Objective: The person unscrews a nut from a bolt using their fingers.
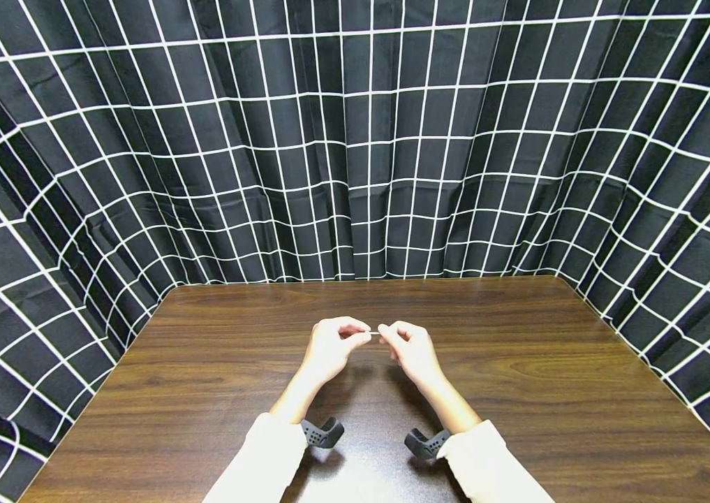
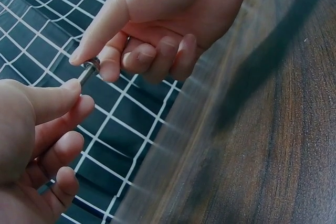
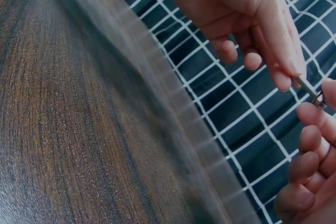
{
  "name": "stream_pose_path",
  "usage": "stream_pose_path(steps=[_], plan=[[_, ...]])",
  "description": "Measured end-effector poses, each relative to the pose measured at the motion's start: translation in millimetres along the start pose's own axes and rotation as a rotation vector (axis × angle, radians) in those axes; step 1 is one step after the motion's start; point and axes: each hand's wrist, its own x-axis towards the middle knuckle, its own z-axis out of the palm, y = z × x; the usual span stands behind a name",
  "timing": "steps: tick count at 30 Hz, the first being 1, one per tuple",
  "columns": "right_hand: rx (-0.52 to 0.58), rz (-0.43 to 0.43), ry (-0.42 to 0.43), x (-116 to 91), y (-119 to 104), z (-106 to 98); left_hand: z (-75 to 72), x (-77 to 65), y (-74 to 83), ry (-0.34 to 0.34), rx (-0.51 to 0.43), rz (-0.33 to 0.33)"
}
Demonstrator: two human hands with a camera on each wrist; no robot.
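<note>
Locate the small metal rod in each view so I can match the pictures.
Head: metal rod below centre, slightly right.
Left wrist: metal rod left of centre, slightly above mid-height.
Right wrist: metal rod near the right edge, about mid-height.
Shared landmark: white-gridded dark curtain, visible in all three.

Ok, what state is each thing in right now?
Metal pin: raised off the table
End piece: on the pin's tip; loose or fixed, can't tell
Left hand: pinching the pin
Right hand: pinching the end piece
Curtain: hanging in folds
Wrist devices: worn
</note>
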Motion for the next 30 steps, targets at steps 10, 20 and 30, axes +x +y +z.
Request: stream_pose_path(steps=[10, 20, 30], plan=[[0.022, -0.022, 0.012, -0.8, 2.0, 0.0, -0.7, 0.4, -0.1, 0.009, -0.009, 0.012], [0.089, -0.038, -0.009, -1.0, 2.9, -0.4, -2.5, 0.6, 1.0, 0.01, -0.009, -0.002], [0.122, -0.11, -0.032, 0.5, 4.7, -1.0, -2.6, 1.6, -4.3, 0.015, -0.017, 0.013]])
